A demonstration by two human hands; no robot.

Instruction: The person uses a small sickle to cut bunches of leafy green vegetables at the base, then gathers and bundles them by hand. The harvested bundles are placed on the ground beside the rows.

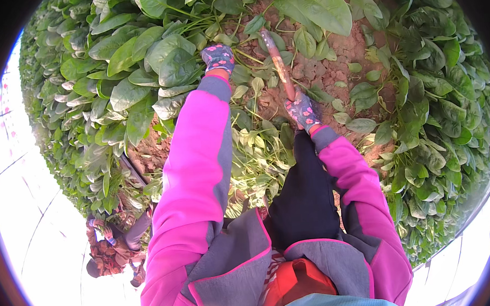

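My left hand (218, 59), in a dark glove with a pink flower print, reaches to the leafy green plants (177, 65), which look like spinach. Its fingers are curled at the base of the stems; whether they grip a stem cannot be made out. In a matching glove, my right hand (302, 109) is closed around the wooden handle (282, 71) of a hand tool. That handle points up and away from me, with a metal part bearing rivets at its far end. Leaves hide the tool's working end. Loose leaves and stems (259, 152) lie between my arms.
Dense leafy plants (435, 91) stand on the right and far left. Reddish-brown soil (339, 62) shows around my right hand. At the lower left another person (114, 253) is low among the plants, near a dark bar (133, 170). My dark-clothed leg (306, 191) is between my arms.
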